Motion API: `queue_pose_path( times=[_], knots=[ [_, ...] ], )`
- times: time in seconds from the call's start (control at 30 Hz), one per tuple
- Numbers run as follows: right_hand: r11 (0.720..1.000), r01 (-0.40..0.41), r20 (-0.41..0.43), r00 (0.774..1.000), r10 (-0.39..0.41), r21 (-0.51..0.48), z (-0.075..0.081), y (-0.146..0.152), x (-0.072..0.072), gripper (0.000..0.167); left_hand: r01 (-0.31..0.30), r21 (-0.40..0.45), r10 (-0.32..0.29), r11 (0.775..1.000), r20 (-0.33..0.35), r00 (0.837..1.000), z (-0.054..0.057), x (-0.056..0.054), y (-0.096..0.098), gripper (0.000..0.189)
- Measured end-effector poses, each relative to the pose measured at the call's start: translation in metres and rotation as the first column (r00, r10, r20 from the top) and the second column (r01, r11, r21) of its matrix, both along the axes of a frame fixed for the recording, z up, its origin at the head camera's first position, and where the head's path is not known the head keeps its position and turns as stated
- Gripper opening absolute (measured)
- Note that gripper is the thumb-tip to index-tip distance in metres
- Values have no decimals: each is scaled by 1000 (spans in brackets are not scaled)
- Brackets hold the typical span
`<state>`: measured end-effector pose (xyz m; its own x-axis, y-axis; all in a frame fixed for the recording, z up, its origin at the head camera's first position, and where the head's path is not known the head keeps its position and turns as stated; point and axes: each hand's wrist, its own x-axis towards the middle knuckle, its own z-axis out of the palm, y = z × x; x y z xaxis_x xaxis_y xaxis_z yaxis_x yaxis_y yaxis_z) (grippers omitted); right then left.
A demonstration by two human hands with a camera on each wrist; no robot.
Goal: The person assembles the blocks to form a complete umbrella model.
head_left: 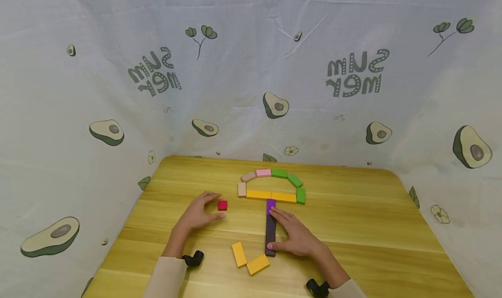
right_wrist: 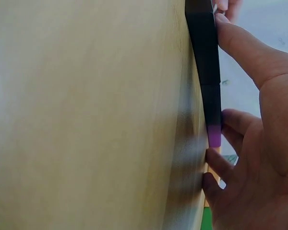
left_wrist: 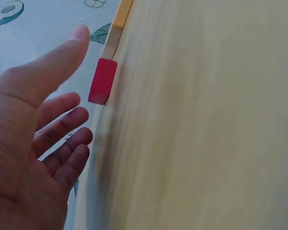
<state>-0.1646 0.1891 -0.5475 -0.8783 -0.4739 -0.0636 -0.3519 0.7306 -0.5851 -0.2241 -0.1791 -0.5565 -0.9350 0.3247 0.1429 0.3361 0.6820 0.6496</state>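
My left hand (head_left: 198,211) hovers around a small red block (head_left: 222,205), its thumb and fingers spread with a gap to the block. In the left wrist view the red block (left_wrist: 103,81) stands beyond the spread fingers. On the right, my right hand (head_left: 296,235) rests along a straight row of blocks. Its thumb touches the near end of the dark blocks (head_left: 270,235), while a fingertip lies on the purple block (head_left: 271,203) at the far end. The right wrist view shows the thumb on a dark block (right_wrist: 206,52) and fingers beside the purple block (right_wrist: 214,136).
Two yellow blocks (head_left: 259,194) lie end to end beyond the purple one. Above them curves an arch of beige (head_left: 242,189), pink (head_left: 263,173) and green blocks (head_left: 295,180). Two loose yellow blocks (head_left: 239,254) lie nearer. Printed cloth (head_left: 235,71) surrounds the wooden table (head_left: 353,219).
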Motion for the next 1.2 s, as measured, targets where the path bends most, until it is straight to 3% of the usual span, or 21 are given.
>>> queue_pose_path(
  times=[0.2,0.43,0.9,1.2],
  knots=[
    [1000,-3,-2,1000,3,-7,0,0,-1,101,7,54,-9,999,47,999,-3,-11,-4,66],
    [1000,-9,-2,1000,9,-10,1,1,-1,101,7,50,-8,999,25,1000,-5,-14,-5,44],
    [1000,-10,12,1000,10,0,5,0,-1,101,-37,72,36,997,2,999,-8,-9,0,32],
    [1000,-12,-1,1000,12,-4,3,3,-1,101,-9,94,8,996,10,1000,-8,3,8,32]
  ],
)
